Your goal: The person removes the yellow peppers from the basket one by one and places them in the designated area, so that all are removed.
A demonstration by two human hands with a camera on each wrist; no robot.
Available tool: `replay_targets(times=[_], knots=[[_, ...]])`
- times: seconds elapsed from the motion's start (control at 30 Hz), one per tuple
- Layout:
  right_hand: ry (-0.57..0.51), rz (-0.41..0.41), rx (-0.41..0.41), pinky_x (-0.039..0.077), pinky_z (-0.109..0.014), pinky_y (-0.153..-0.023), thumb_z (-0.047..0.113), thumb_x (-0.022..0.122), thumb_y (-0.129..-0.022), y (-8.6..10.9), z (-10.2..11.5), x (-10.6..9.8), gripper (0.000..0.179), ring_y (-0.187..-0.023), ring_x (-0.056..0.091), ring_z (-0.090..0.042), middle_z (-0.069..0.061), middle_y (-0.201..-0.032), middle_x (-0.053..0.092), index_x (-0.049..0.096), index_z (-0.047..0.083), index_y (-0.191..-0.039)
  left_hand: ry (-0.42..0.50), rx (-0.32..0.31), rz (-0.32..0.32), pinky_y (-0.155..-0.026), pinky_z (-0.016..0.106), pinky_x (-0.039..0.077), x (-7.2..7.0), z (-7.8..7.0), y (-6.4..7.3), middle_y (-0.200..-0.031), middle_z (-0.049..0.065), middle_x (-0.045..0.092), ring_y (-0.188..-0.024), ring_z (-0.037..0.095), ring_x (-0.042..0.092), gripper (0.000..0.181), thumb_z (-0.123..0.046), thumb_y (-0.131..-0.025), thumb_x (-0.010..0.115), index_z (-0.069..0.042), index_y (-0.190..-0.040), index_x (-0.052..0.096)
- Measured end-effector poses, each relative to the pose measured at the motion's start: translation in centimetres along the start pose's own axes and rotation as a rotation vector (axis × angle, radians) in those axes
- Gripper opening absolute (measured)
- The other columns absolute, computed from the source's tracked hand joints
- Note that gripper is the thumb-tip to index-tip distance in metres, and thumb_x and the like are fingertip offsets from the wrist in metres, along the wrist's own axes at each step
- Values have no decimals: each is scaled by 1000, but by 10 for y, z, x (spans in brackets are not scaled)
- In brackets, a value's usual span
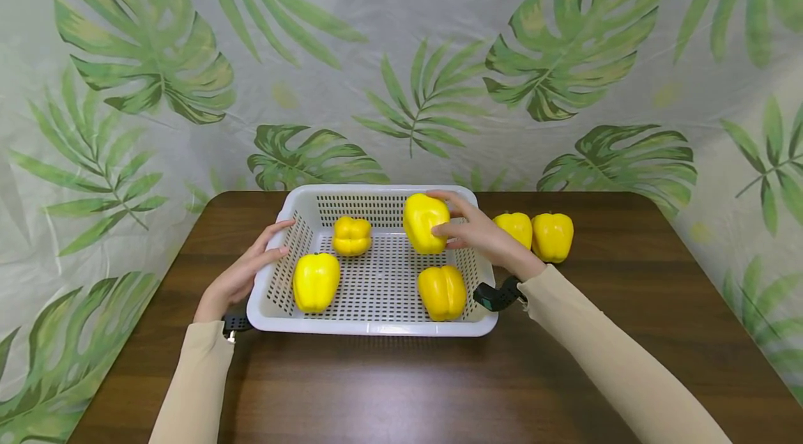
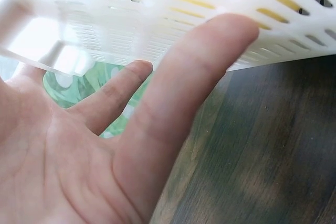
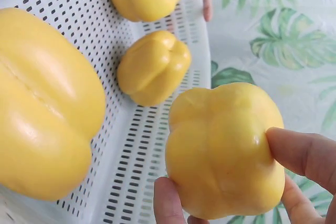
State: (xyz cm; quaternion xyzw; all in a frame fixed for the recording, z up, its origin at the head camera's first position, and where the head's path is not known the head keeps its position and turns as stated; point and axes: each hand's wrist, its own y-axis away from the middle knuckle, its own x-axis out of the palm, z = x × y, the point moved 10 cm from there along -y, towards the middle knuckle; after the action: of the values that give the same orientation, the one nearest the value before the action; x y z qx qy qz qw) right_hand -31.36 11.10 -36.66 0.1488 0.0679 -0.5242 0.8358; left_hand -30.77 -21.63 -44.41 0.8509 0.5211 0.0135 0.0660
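Note:
My right hand (image 1: 470, 228) grips a yellow bell pepper (image 1: 426, 223) above the back right part of a white perforated basket (image 1: 370, 327). In the right wrist view, fingers and thumb pinch this pepper (image 3: 226, 150) from its sides. Inside the basket are three more yellow bell peppers: one front left (image 1: 316, 282), a smaller one at the back left (image 1: 351, 235) and one front right (image 1: 442, 293). My left hand (image 1: 241, 273) rests against the basket's left side. Its thumb and a finger look straight against the wall in the left wrist view.
Two more yellow bell peppers, a nearer one (image 1: 514, 228) and another (image 1: 552, 237), stand side by side on the brown wooden table (image 1: 627, 291), right of the basket. A leaf-patterned cloth (image 1: 420, 81) hangs behind the table. Dark bands circle both wrists.

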Motion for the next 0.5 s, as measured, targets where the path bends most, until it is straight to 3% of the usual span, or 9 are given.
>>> replay_targets(times=[0.5], knots=[[15,-69,-48,47,-49,-91,23,62,-94,28,1,-34,67,-118,47,-38,-23,-143,28,28,23,-150,-7,1,-10,-77,63,48,0,0,0,-155,20,3,-127,57,27,59,-22,-100,45,-28,-151,14]])
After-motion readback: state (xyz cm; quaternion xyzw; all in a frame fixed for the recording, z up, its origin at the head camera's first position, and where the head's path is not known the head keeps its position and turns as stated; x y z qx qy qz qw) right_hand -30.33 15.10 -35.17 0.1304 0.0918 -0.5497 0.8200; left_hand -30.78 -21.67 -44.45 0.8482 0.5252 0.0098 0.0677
